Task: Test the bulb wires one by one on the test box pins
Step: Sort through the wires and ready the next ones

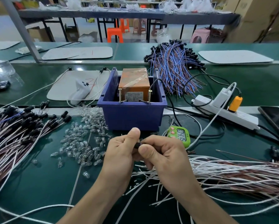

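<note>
The test box is an orange block (133, 81) standing in a blue plastic bin (132, 113), with two upright brass screw pins, the left pin (119, 94) and the right pin (149, 95), at the bin's front rim. Just below the bin, my left hand (121, 152) and my right hand (164, 154) meet, fingers curled, and pinch one small black bulb socket (139, 145) between them. Its wires run down behind my right hand and are mostly hidden. Both hands are apart from the pins.
Loose clear bulbs (85, 143) lie left of my hands. Wired black sockets (14, 131) are heaped at far left, white and brown wires (232, 172) at right, blue and brown ones (174, 67) behind. A green timer (180, 135), power strip (224, 110) and phone (276, 120) sit right.
</note>
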Action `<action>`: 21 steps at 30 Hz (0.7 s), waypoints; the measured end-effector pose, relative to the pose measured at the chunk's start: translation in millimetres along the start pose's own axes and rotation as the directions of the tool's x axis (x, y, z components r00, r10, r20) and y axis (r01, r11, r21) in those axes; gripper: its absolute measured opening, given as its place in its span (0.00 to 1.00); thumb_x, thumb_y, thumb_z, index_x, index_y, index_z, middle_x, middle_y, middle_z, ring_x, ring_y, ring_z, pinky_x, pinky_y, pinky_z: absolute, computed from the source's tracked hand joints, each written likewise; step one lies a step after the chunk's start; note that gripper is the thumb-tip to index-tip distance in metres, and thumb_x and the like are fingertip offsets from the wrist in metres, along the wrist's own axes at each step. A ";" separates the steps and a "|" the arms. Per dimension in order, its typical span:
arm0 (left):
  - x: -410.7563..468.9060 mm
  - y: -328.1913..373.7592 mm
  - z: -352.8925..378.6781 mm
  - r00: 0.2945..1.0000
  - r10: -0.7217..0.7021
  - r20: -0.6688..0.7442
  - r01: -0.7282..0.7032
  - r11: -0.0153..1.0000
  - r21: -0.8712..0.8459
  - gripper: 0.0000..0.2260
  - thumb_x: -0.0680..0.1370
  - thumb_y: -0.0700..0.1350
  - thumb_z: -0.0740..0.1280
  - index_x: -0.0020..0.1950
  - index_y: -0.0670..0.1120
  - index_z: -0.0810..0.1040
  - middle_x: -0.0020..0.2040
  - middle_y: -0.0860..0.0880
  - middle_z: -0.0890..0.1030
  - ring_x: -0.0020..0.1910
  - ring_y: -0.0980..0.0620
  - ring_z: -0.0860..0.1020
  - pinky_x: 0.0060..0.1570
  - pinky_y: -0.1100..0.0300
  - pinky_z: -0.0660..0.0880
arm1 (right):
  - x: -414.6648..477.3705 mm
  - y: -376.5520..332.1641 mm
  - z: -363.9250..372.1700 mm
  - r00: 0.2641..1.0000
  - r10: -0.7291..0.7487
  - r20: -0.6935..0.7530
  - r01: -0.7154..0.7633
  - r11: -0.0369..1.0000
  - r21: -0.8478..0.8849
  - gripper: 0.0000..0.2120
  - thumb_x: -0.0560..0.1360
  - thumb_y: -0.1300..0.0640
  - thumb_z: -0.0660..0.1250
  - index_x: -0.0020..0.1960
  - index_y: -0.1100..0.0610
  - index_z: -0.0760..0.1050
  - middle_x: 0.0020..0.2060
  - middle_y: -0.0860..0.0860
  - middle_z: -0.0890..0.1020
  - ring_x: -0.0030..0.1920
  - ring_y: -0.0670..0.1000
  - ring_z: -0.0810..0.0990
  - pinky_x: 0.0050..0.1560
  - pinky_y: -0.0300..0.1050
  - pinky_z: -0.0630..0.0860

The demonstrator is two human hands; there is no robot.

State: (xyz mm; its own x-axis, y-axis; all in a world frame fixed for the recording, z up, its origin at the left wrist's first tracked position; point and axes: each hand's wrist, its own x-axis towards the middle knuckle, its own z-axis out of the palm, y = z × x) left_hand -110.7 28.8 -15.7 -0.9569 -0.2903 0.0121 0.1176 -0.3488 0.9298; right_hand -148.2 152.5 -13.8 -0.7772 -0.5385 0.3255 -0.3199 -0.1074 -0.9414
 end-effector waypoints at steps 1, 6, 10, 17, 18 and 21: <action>0.5 -0.5 0.5 1.000 0.009 -0.027 -0.008 1.000 0.025 0.23 0.76 0.55 0.66 0.29 0.39 0.81 0.28 0.40 0.79 0.24 0.46 0.77 0.25 0.58 0.75 | 0.4 0.1 -0.5 1.000 -0.008 0.001 0.008 1.000 -0.018 0.10 0.80 0.59 0.70 0.43 0.48 0.85 0.26 0.44 0.77 0.28 0.46 0.72 0.30 0.48 0.73; 2.0 -0.3 -12.1 0.939 0.301 -0.164 -0.159 0.806 0.571 0.26 0.78 0.54 0.67 0.22 0.51 0.63 0.23 0.58 0.59 0.24 0.58 0.58 0.26 0.65 0.58 | 1.5 4.9 -2.8 0.999 -0.001 0.051 0.011 0.979 -0.201 0.06 0.80 0.57 0.70 0.45 0.50 0.84 0.30 0.40 0.80 0.31 0.40 0.74 0.34 0.32 0.69; -0.4 5.0 -24.6 0.880 0.474 0.021 -0.300 0.521 0.799 0.23 0.81 0.53 0.66 0.25 0.58 0.68 0.22 0.57 0.63 0.22 0.58 0.62 0.25 0.70 0.57 | 3.3 8.2 -6.3 0.992 0.067 0.108 -0.044 0.978 -0.206 0.06 0.81 0.53 0.70 0.49 0.52 0.84 0.31 0.45 0.79 0.31 0.42 0.73 0.34 0.38 0.70; 11.0 3.6 -29.9 0.977 0.138 -0.164 -0.038 0.864 0.502 0.27 0.77 0.60 0.65 0.23 0.50 0.61 0.25 0.51 0.61 0.27 0.51 0.58 0.31 0.49 0.57 | 5.3 -2.1 -16.7 0.997 0.065 0.047 -0.057 0.988 -0.144 0.03 0.79 0.52 0.71 0.47 0.48 0.83 0.30 0.43 0.79 0.31 0.41 0.74 0.34 0.33 0.71; 11.0 2.8 -31.0 0.975 0.151 -0.161 -0.045 0.850 0.524 0.27 0.77 0.61 0.65 0.24 0.49 0.61 0.25 0.51 0.61 0.27 0.51 0.58 0.31 0.50 0.57 | 4.5 -3.6 -17.6 0.998 0.050 0.041 -0.041 0.980 -0.195 0.02 0.79 0.51 0.71 0.47 0.48 0.82 0.31 0.43 0.80 0.32 0.41 0.75 0.35 0.33 0.72; 10.4 0.5 -32.0 0.968 0.233 -0.090 -0.116 0.739 0.663 0.29 0.75 0.66 0.63 0.30 0.43 0.66 0.26 0.50 0.65 0.28 0.54 0.62 0.30 0.54 0.62 | -0.8 -5.6 -15.5 0.996 0.030 0.085 0.009 0.904 -0.427 0.02 0.76 0.49 0.71 0.45 0.47 0.80 0.33 0.42 0.80 0.33 0.43 0.77 0.35 0.32 0.71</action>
State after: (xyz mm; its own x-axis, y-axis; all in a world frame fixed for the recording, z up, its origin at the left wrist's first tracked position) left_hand -112.0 -2.9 -26.9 -0.8755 -0.4421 0.1952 0.0221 0.3668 0.9301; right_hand -154.1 166.5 -7.4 -0.7377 -0.6106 0.2880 -0.5275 0.2549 -0.8104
